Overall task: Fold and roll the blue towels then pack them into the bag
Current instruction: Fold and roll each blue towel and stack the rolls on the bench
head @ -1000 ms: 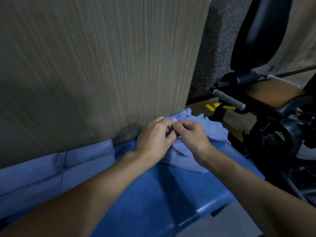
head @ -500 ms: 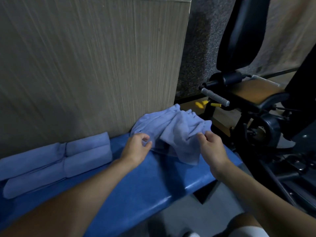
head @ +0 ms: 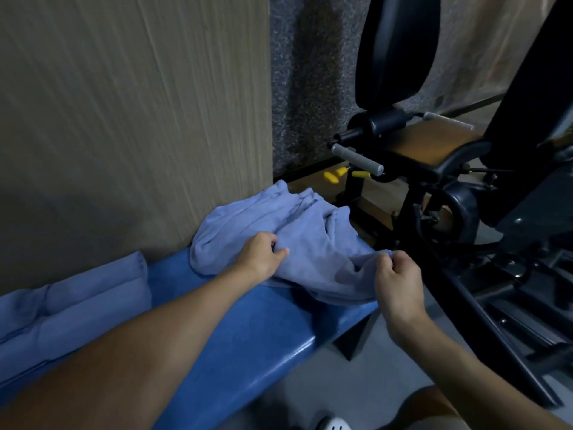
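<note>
My left grip (head: 263, 259) pinches a fold of the crumpled blue towel (head: 310, 240) lying on the bench (head: 248, 330); my right grip (head: 398, 280) pinches its right edge. Rolled towels (head: 93, 299) lie left of that towel.

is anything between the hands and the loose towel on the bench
Nothing visible does. Both hands are on the loose towel: the left hand pinches a fold near its middle, and the right hand pinches its near edge.
</note>
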